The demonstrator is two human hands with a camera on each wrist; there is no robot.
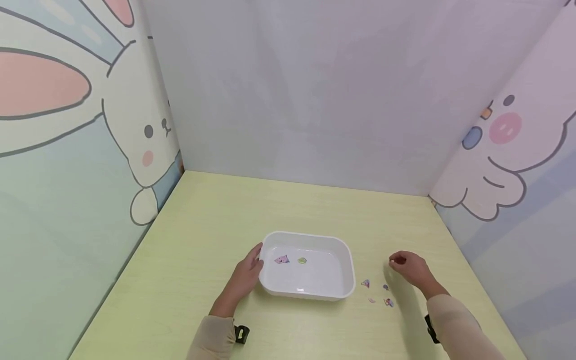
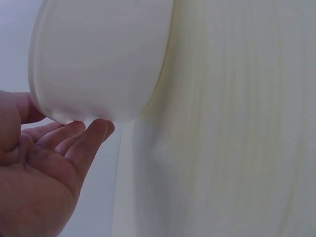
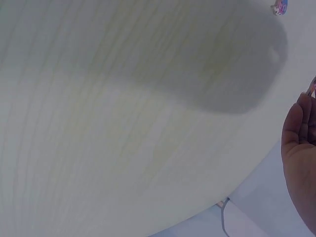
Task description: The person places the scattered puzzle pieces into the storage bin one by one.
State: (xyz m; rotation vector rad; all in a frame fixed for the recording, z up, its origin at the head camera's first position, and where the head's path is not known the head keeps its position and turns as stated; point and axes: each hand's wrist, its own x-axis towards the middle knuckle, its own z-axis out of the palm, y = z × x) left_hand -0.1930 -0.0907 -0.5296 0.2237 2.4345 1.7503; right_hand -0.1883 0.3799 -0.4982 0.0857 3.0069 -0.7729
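A white plastic basin (image 1: pixel 310 295) stands on the table, with a pink sticker-like piece (image 1: pixel 282 259) and a green one (image 1: pixel 302 260) lying inside. My left hand (image 1: pixel 247 272) grips the basin's left end; in the left wrist view the thumb is at the rim and the fingertips (image 2: pixel 101 127) press the outer wall. Right of the basin, my right hand (image 1: pixel 411 269) is raised over the table, its fingers pinching a small pinkish piece (image 3: pixel 312 88), mostly hidden. Nearest to it lie several small colourful pieces, among them a purple one (image 1: pixel 386 287) and a multicoloured one (image 1: pixel 389 302).
Light wood-grain table (image 1: pixel 216 210) carries everything. A plain pale curtain (image 1: pixel 292 100) closes off the back, and cartoon-printed cloth walls (image 1: pixel 148 115) stand at the left and right sides. Two more small pieces, one triangular (image 1: pixel 366 283) and one pale (image 1: pixel 372 300), lie close beside the basin.
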